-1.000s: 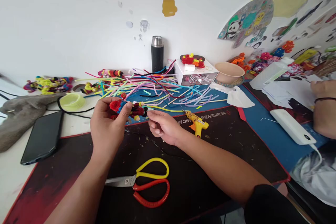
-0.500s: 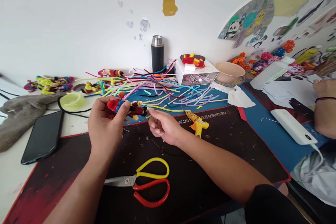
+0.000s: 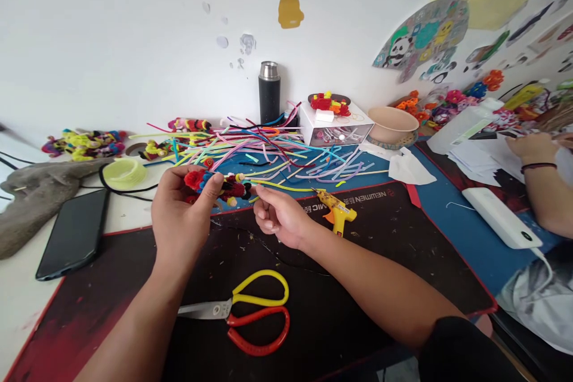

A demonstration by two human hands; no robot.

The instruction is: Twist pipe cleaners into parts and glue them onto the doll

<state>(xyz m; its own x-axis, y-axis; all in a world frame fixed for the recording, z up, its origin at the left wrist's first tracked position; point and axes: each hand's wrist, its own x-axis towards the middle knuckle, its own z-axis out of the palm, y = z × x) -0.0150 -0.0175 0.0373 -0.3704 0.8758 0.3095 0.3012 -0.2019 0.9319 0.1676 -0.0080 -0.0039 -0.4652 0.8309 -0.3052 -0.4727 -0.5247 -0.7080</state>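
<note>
My left hand (image 3: 183, 206) is closed around a small pipe-cleaner doll (image 3: 233, 187), red, blue and black with pale yellow bits, lying sideways with its red end in my palm. The thumb presses on top of it. My right hand (image 3: 282, 215) is at the doll's black end, index finger and thumb pinched together there, the other fingers curled in. Below both hands lie scissors (image 3: 258, 298) with one yellow and one red handle, blades pointing left. A yellow glue gun (image 3: 338, 212) rests just right of my right hand.
Loose colored pipe cleaners (image 3: 268, 152) spread behind my hands. A phone (image 3: 74, 233) and a pale green roll (image 3: 124, 174) are at left. At the back stand a black thermos (image 3: 269, 92) and white box (image 3: 335, 125). Another person's arm (image 3: 539, 185) is at right, near a white power bank (image 3: 501, 216).
My hands and the doll have hardly moved. At right, the other person's hand has shifted leftward over the papers.
</note>
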